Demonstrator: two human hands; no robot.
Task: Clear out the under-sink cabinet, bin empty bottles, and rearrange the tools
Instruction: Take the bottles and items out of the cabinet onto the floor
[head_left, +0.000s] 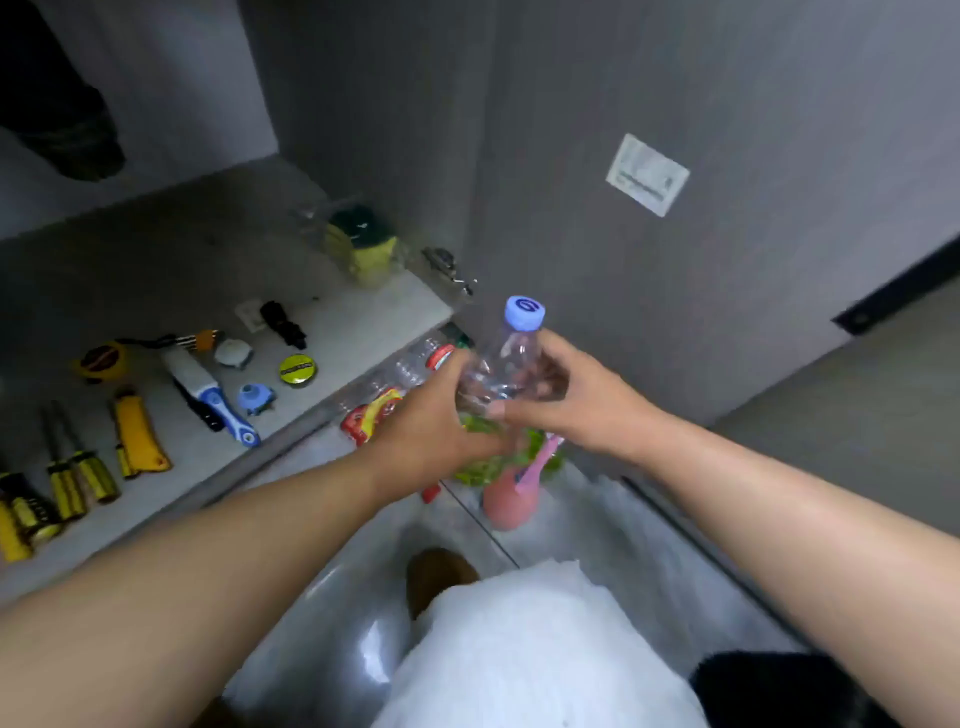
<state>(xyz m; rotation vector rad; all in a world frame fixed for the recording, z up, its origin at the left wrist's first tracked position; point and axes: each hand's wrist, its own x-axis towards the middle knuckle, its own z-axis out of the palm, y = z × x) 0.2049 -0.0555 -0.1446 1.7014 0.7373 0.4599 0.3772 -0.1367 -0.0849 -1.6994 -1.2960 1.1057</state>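
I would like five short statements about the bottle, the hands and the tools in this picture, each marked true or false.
1. Both hands hold the clear bottle. True: the left hand and the right hand grip it together.
2. The bottle has a red cap. False: its cap is light blue.
3. The tools lie on the cabinet floor. True: the screwdrivers and the tape measure are there.
4. The pink bottle is in the left hand. False: it stands on the floor, below the hands.
5. The held bottle lies flat. False: it is held nearly upright, cap on top.
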